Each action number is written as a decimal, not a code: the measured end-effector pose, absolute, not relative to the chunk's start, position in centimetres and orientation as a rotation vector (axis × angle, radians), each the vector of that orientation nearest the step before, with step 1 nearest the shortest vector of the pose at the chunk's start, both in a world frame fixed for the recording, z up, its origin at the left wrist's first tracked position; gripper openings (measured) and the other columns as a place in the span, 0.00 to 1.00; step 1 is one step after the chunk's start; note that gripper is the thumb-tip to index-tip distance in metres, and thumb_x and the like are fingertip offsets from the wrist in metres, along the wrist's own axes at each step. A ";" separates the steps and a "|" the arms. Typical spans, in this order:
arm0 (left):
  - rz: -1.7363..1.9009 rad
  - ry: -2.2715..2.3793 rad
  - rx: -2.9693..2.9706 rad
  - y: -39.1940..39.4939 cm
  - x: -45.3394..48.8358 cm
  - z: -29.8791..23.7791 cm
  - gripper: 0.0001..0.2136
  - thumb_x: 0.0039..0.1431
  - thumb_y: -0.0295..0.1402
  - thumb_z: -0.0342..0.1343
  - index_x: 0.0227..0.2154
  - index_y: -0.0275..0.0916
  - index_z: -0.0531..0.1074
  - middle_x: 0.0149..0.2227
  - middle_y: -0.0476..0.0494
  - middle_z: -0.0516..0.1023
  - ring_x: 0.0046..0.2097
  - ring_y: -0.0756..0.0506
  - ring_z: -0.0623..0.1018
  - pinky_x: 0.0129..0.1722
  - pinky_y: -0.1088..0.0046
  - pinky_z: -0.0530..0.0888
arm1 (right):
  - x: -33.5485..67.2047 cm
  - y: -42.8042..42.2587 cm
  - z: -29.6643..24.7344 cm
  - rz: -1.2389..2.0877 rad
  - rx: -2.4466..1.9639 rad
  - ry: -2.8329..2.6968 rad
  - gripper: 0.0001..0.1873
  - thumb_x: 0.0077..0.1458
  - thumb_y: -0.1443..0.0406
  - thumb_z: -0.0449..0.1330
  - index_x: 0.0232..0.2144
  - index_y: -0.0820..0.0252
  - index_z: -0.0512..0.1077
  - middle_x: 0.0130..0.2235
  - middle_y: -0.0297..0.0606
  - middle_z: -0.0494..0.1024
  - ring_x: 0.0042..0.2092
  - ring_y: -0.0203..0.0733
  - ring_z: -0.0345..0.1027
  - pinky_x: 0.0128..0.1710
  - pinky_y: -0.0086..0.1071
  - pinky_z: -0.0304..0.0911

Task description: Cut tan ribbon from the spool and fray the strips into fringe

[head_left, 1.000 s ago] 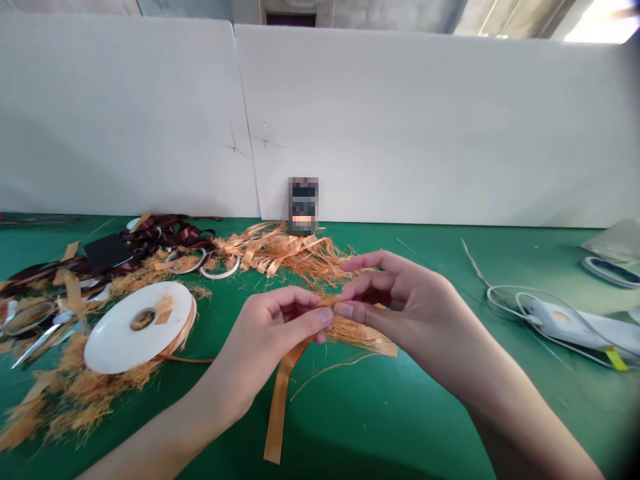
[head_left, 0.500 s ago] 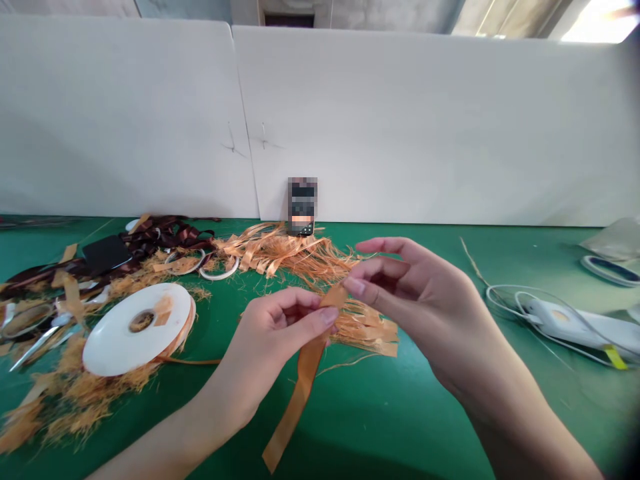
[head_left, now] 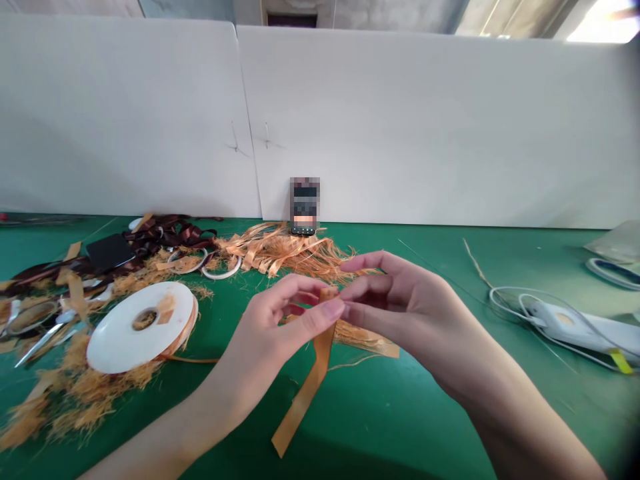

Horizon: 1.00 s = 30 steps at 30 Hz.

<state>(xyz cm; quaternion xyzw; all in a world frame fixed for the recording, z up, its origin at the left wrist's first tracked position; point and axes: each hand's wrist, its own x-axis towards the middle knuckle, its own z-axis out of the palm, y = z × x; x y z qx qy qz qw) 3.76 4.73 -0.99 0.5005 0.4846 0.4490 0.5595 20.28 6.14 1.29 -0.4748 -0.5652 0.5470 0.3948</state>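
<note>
Head: ribbon [head_left: 312, 385], illegible phone screen [head_left: 305, 204]

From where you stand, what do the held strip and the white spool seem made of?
Strip: probably woven ribbon, perhaps satin; thin, softly bent, with a slight sheen.
Spool: plastic or coated card, I can't tell which; white, smooth and stiff-looking.

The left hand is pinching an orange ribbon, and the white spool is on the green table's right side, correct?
Not quite: the head view shows the white spool on the green table's left side. The left hand does pinch an orange ribbon.
</note>
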 end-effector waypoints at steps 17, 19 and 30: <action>1.324 1.031 0.890 5.2 3.0 -1.4 0.06 0.56 0.39 0.61 0.28 0.43 0.74 0.35 0.54 0.73 0.40 0.51 0.70 0.44 0.78 0.66 | 20.6 6.3 1.9 1.514 -1.152 -1.343 0.15 0.43 0.66 0.69 0.33 0.58 0.69 0.23 0.29 0.76 0.26 0.34 0.71 0.28 0.27 0.69; 1.241 1.013 0.908 5.0 3.0 -1.6 0.07 0.55 0.42 0.61 0.31 0.45 0.75 0.36 0.53 0.74 0.41 0.51 0.71 0.43 0.77 0.67 | 20.6 6.3 1.9 1.508 -1.149 -1.350 0.15 0.43 0.65 0.69 0.34 0.58 0.69 0.23 0.29 0.76 0.26 0.34 0.71 0.28 0.28 0.70; 1.038 1.069 0.953 4.6 3.5 -1.6 0.06 0.50 0.37 0.65 0.25 0.42 0.76 0.28 0.54 0.76 0.35 0.53 0.73 0.38 0.80 0.68 | 20.7 6.5 1.8 1.420 -1.144 -1.311 0.17 0.41 0.65 0.72 0.34 0.58 0.71 0.33 0.33 0.80 0.36 0.34 0.75 0.37 0.25 0.70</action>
